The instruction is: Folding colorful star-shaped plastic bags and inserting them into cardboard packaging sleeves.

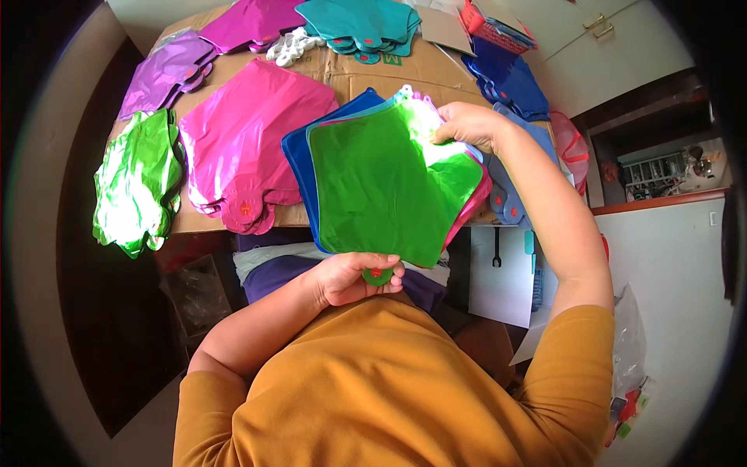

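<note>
Between my hands is a fanned stack of flat, uninflated foil balloons, with a green foil balloon (381, 187) on top. Edges of a blue foil balloon (299, 159) and a pink one show from beneath it. My left hand (350, 278) is closed on the stack's near end, by a round green tab with a red mark. At the far right corner, my right hand (473, 127) pinches the stack's edge, thumb on top. Left of the stack lies a pile of pink foil balloons (245, 148), its rounded tabs toward me.
A cardboard-covered table (366, 74) carries more piles: bright green (136, 183), purple (167, 70), magenta (249, 23), teal (362, 23) and dark blue (506, 74). A white bundle (294, 47) sits among them. An open shelf (661, 171) is at the right, beside pale cabinets.
</note>
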The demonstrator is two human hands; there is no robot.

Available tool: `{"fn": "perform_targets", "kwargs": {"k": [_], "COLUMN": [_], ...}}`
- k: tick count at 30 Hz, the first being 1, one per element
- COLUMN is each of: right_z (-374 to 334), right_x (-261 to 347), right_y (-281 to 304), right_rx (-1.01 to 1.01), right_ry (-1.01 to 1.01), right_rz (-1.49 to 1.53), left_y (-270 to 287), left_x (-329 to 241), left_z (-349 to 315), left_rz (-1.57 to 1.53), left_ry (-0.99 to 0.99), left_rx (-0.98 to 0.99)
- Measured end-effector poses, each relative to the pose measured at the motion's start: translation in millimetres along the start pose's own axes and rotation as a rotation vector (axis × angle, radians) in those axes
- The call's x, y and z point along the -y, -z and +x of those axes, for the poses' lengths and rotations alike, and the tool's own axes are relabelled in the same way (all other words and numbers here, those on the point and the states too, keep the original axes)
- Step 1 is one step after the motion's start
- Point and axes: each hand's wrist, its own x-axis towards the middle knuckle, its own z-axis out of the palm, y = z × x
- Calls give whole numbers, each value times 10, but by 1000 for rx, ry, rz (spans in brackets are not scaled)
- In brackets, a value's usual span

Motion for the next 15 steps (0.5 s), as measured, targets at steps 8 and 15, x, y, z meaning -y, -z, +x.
{"fn": "perform_targets", "kwargs": {"k": [8, 15], "right_z": [95, 707], "right_x": [90, 337], "right_y": [73, -18], "right_rx": [-150, -394], "right_ry": [30, -48], "right_rz": [-285, -236], "left_y": [-182, -152], "left_x": [-35, 82], "left_z": [88, 198], "left_rz": [80, 140], "left_ry": [-22, 13], "left_rx": [-158, -187]}}
